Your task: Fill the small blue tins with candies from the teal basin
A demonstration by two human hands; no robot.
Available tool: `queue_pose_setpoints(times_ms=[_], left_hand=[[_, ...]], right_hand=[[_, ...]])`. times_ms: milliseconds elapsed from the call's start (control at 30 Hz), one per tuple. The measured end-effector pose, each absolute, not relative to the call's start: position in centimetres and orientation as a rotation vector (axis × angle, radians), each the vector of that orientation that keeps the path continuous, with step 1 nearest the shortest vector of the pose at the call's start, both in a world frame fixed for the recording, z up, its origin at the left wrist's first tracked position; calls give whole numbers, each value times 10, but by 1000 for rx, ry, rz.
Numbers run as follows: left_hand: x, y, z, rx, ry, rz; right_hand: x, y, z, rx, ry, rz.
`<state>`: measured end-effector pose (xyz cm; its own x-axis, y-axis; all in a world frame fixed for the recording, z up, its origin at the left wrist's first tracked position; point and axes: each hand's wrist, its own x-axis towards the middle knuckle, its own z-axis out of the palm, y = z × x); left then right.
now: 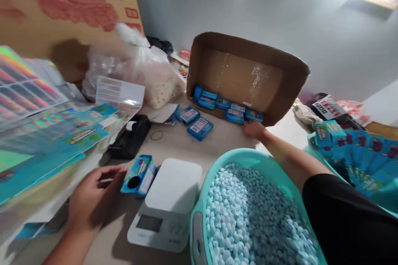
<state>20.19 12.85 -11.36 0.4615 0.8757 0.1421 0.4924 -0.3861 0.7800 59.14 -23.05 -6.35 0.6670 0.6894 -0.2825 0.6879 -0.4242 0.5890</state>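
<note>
My left hand (95,194) rests near the table's front left, fingers loosely curled and apart, just beside an open blue carton (139,175) lying on its side; it holds nothing. My right hand (253,128) reaches across to the tipped cardboard box (289,70) and touches the end of a row of small blue boxes (228,109) inside it; its fingers are mostly hidden. Two more small blue boxes (195,122) lie on the table in front of the cardboard box.
A white digital scale (168,205) stands between my arms. A teal basin (202,207) full of pale blue pellets sits at the front right. Flat blue cartons (363,157) are stacked at right, printed sheets (46,145) at left, with a black tape dispenser (130,140) and plastic bags (146,70).
</note>
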Motion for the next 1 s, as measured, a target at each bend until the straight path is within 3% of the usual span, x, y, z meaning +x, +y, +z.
queue_pose_setpoints(times_ms=[167,733,1000], left_hand=[[204,118,-97,1748,1200,618],[205,110,-83,1690,1269,537],[199,129,-113,1840,1198,585]], right_hand=[[599,-232,-71,2185,1005,-30],[607,-236,-82,2352,921,-49],[582,-232,-29,2726,920,-30]])
